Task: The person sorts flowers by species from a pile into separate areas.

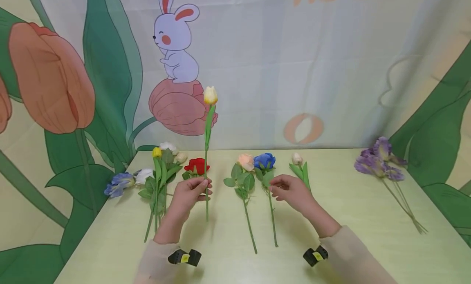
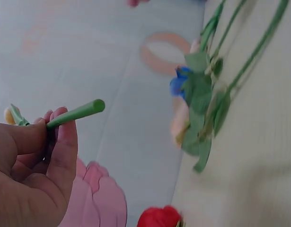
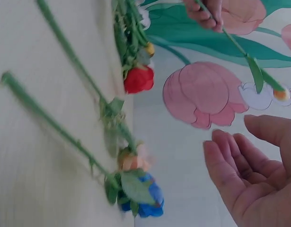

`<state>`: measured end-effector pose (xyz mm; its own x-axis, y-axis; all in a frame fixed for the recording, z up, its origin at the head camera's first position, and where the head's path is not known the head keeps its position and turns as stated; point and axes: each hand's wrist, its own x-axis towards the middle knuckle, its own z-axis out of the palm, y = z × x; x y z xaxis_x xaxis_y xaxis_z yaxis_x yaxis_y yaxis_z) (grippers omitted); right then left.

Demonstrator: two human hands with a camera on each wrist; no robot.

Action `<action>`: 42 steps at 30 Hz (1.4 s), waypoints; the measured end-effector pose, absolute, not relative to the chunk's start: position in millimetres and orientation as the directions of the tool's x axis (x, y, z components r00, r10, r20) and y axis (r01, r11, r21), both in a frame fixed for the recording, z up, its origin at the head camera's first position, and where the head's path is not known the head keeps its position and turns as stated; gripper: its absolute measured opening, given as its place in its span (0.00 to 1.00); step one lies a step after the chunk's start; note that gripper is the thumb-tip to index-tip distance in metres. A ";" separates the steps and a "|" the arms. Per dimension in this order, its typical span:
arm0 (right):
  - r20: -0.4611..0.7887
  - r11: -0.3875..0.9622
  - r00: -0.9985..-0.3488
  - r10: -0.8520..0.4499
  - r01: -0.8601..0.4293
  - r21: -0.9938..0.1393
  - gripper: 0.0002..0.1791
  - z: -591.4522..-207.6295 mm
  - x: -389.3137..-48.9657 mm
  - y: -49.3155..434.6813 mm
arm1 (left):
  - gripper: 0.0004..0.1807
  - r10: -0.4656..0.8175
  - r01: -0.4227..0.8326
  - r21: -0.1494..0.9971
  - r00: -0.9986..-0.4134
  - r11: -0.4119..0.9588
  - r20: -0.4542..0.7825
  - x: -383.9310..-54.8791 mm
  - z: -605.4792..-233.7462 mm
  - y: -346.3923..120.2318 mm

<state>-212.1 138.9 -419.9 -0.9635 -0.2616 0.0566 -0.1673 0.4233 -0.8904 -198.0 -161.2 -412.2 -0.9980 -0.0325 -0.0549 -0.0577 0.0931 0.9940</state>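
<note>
My left hand (image 1: pixel 190 193) pinches the green stem of a yellow-white tulip (image 1: pixel 210 96) between thumb and fingers, holding it upright above the table. In the left wrist view the cut stem end (image 2: pixel 95 107) points out past the fingers. My right hand (image 1: pixel 292 191) hovers over the table with loosely bent fingers and nothing between them, as the right wrist view shows. Below it lies a blue rose (image 1: pixel 264 161), with a peach rose (image 1: pixel 246 162) beside it. A red rose (image 1: pixel 197 166) lies behind the left hand, its stem partly hidden.
A pile of flowers with a yellow tulip (image 1: pixel 157 152), white blooms and a blue flower (image 1: pixel 119 184) lies at the table's left. A pale pink tulip (image 1: pixel 297 158) lies behind the right hand. Purple flowers (image 1: pixel 380 161) lie at the far right. A printed curtain (image 1: pixel 250 71) backs the table.
</note>
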 end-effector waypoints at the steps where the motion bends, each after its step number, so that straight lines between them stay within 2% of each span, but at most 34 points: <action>1: 0.066 0.392 -0.966 -0.250 -0.163 -0.905 0.17 -418.2 -211.8 134.1 | 0.15 -0.027 -0.054 0.995 -0.998 0.082 -0.052 -198.1 -413.0 -155.2; 7: 0.095 0.244 -0.969 -0.230 -0.152 -0.958 0.20 -409.4 -210.2 105.9 | 0.14 0.058 -0.045 0.999 -0.997 0.019 -0.046 -197.2 -421.6 -114.8; 16: 0.090 0.204 -0.977 -0.193 -0.130 -0.970 0.22 -401.2 -215.5 100.8 | 0.13 0.210 -0.033 0.999 -0.977 0.031 -0.039 -194.8 -428.2 -70.4; 28: 0.030 0.143 -0.986 -0.164 -0.054 -0.988 0.20 -405.2 -221.9 117.4 | 0.15 0.288 -0.043 0.996 -0.956 0.083 -0.065 -190.5 -435.0 -44.7; 32: -0.006 0.159 -0.984 -0.178 -0.022 -0.987 0.20 -414.5 -225.4 132.4 | 0.17 0.357 -0.047 0.978 -0.927 0.204 -0.119 -187.8 -436.5 -50.6; 35: -0.048 0.226 -0.987 -0.154 0.012 -0.974 0.20 -423.9 -228.5 147.6 | 0.18 0.389 -0.021 0.950 -0.909 0.313 -0.148 -186.1 -439.7 -68.9; 42: -0.128 0.441 -0.989 -0.079 0.080 -0.894 0.18 -445.7 -231.8 192.8 | 0.18 0.329 0.007 0.883 -0.929 0.470 -0.168 -184.8 -442.3 -138.2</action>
